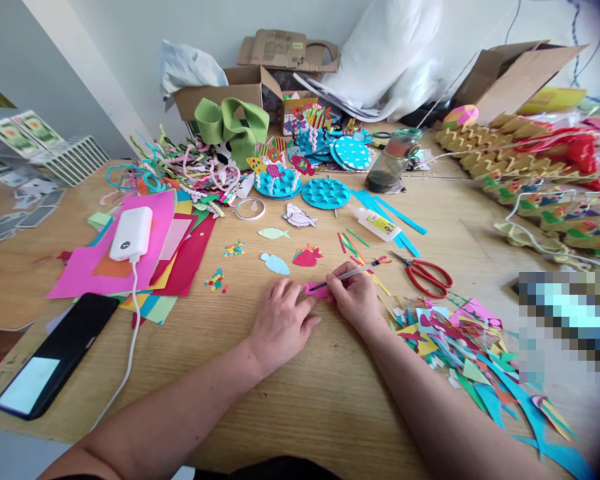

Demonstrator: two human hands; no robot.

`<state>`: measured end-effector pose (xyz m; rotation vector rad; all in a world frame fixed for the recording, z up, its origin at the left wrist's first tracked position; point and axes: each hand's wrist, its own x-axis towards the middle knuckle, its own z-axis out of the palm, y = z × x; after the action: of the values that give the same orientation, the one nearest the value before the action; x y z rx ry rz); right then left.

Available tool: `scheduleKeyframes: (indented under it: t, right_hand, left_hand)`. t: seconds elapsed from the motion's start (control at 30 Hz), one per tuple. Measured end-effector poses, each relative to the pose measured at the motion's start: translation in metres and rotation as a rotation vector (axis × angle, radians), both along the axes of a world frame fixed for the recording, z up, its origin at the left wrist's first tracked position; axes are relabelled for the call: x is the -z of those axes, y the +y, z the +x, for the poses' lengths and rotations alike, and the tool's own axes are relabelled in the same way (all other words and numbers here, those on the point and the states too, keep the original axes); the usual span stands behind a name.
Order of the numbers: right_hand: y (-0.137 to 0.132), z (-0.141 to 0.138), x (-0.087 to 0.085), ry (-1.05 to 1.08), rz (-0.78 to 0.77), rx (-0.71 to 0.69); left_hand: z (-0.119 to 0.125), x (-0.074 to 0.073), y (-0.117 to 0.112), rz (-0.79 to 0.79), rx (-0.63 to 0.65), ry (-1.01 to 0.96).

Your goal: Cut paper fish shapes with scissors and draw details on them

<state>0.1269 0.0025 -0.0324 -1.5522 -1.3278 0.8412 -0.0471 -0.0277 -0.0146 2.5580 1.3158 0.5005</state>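
My right hand (353, 297) is closed round a pen (357, 269) with a clear barrel and a dark tip. The tip rests on a small pink paper piece (319, 289) on the table, partly hidden by my fingers. My left hand (284, 323) lies on the tabletop with its fingers spread, the fingertips at the left edge of the pink piece. Just beyond sit a red paper fish (307, 256), a blue paper fish (275, 263), a pale green paper fish (274, 233) and a white fish cutout with drawn lines (300, 216).
Red-handled scissors (429, 277) and a glue bottle (377, 224) lie right of the fish, above a heap of paper scraps (470, 340). At left are coloured sheets (180, 267), a power bank (131, 233) with a cable, and a phone (55, 353). Blue discs (326, 193) stand behind.
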Motion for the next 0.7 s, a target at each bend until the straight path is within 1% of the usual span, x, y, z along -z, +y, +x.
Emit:
scheduleKeyframes:
  t: [0.2,0.47,0.7]
  right_hand:
    - [0.0004,0.0005,0.0009,-0.009,0.009,0.017]
    - [-0.0006,0.0008,0.0020,0.012,0.003,-0.018]
    - [-0.0002,0.0004,0.0001,0.006,-0.008,0.007]
  left_hand:
    - [0.0001,0.0001,-0.0003,0.010,-0.003,0.005]
    - [0.0000,-0.0004,-0.0004,0.001,-0.001,-0.010]
    - [0.0000,-0.0017,-0.0002,-0.004,-0.004,-0.002]
